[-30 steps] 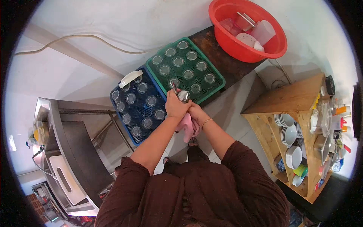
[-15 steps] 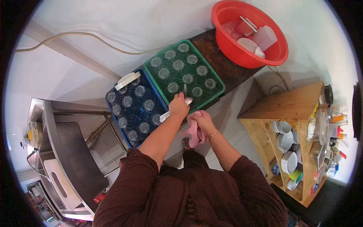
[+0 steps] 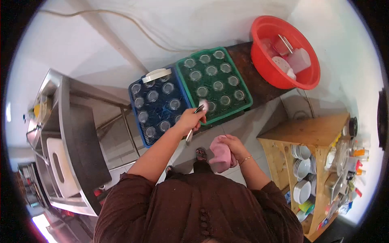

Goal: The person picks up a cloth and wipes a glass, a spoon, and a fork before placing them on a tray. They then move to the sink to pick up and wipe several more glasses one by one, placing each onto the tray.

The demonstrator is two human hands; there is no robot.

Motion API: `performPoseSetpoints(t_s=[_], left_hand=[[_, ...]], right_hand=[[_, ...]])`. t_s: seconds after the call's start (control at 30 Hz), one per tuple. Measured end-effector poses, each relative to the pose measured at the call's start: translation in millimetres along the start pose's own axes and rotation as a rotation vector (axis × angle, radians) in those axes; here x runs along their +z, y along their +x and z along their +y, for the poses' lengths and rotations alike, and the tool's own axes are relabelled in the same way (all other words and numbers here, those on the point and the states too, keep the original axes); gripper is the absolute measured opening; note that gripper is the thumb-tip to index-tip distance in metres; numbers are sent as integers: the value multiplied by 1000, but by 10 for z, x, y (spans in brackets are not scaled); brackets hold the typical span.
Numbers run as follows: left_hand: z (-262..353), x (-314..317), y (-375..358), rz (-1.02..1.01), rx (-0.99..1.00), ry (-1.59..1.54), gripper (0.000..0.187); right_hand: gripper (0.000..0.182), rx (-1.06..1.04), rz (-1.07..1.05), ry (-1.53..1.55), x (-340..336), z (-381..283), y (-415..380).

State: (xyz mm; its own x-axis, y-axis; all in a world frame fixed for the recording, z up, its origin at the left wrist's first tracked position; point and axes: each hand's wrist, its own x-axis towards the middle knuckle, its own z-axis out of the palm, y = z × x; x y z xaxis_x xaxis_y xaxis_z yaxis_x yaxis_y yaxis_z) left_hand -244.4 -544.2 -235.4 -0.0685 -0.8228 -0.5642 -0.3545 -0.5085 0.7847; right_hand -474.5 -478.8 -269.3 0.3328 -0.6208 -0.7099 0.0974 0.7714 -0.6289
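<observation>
My left hand (image 3: 189, 120) is closed round some metal cutlery (image 3: 189, 137). A spoon's rounded end (image 3: 203, 105) shows above the fingers, over the near edge of a green crate (image 3: 249, 104). A pink cloth (image 3: 221, 154) hangs from my right hand (image 3: 235, 148), whose fingers are wrapped round it, in front of my body. Several upturned clear glasses (image 3: 211, 70) stand in rows in the green crate. More glasses (image 3: 152, 96) sit in the blue crate (image 3: 137, 125) beside it, with a white long object (image 3: 157, 75) lying across its far side.
A red basin (image 3: 263, 60) with plastic containers stands on the dark table (image 3: 247, 56) at the back right. A wooden shelf (image 3: 304, 129) with stacked dishes (image 3: 300, 167) is at the right. On the left is a metal sink unit (image 3: 83, 150). A cable (image 3: 133, 20) runs along the wall.
My left hand has lifted the cutlery away from the glasses and turned it more upright. My right hand and the cloth are further from the green crate. The camera view has shifted.
</observation>
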Motion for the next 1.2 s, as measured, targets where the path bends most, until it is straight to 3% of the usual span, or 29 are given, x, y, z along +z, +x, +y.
performPoseSetpoints(t_s=[0.03,0.1,0.17,0.27,0.3,0.33,0.37,0.4,0.43,0.47,0.53,0.57,0.67,0.83,0.87,0.9,0.93,0.97,1.0,1.03,1.07,1.13,1.2], left_hand=[[12,-100,-155,-284,-149,-457,28],[-9,-236,-476,-359,-101,-585,23],[-68,-313,-773,-467,-82,-762,22],[-144,-406,-1091,-484,-3,-890,25],[-150,-396,-1179,-339,13,-785,27],[-162,-404,-1266,-325,20,-791,27],[-178,-414,-1355,-158,195,-451,33],[-200,-413,-1440,10,355,-104,38],[-305,-309,-1468,207,474,-281,33],[-325,-342,-1606,222,478,-283,33],[-346,-447,-1915,186,203,-6,27],[-446,-373,-1987,294,305,-10,20],[-592,-347,-2230,385,367,50,16],[-765,-320,-2685,569,446,147,22],[-873,-283,-2753,590,435,145,22],[-994,-227,-2816,609,456,62,20],[-1087,-192,-2898,626,477,-22,20],[-1088,-183,-3047,701,535,78,17],[-1070,-199,-3225,719,525,74,17],[-1042,-246,-3405,611,335,-204,16],[-1051,-283,-3535,495,150,-479,15],[-1190,-286,-3619,596,263,-576,16],[-1167,-317,-3752,627,177,-586,17]], right_hand=[[31,-8,-54,25,42,-45,9],[35,-6,-123,30,120,-199,21],[41,32,-338,394,278,-525,-6],[40,-118,-416,509,774,-1074,-334],[40,-109,-429,497,925,-1118,-363],[37,-336,-456,142,1134,-1113,-393],[34,-560,-471,-215,1351,-1049,-426],[28,-715,-502,-370,1528,-746,-263],[26,-839,-462,-436,1680,-638,-259],[25,-965,-421,-502,1782,-578,-281],[23,-983,-376,-624,1882,-515,-394],[23,-993,-315,-744,1929,-471,-451],[28,-1040,-265,-845,2080,-328,-531],[28,-1088,-234,-732,2397,-65,-535],[28,-922,-135,-585,2461,49,-479],[29,-1133,-178,-793,2329,160,-118],[29,-1146,-113,-938,2257,140,14],[28,-662,-32,-400,2203,113,133],[26,-321,-89,29,2279,-49,-205],[28,-522,-486,-57,1901,104,526],[27,-255,-468,308,2284,-150,-606],[27,-321,-522,-125,2232,88,-535],[27,-304,-831,-325,2418,410,-863]])
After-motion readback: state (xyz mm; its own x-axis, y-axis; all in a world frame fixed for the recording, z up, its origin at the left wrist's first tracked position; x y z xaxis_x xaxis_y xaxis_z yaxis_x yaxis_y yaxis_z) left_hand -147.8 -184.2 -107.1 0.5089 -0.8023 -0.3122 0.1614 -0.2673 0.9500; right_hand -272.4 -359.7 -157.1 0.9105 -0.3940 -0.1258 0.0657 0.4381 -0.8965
